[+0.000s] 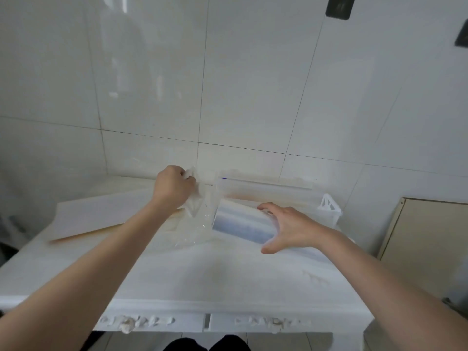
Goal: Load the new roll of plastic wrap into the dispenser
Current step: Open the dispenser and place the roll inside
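The new roll of plastic wrap (243, 224) lies on the white table (202, 274), pale blue-white, partly inside a clear plastic bag (197, 219). My right hand (286, 226) curls over the roll's right end, fingers on top and thumb in front. My left hand (174, 186) grips the bunched end of the clear bag, lifted above the table to the left of the roll. The long white dispenser (266, 190) lies behind the roll along the wall, and a white end piece (329, 206) stands at its right.
A flat white board (106, 214) lies on the table's left part. A beige cabinet (425, 249) stands to the right of the table. The tiled wall rises right behind the dispenser. The table's front edge has carved drawer fronts.
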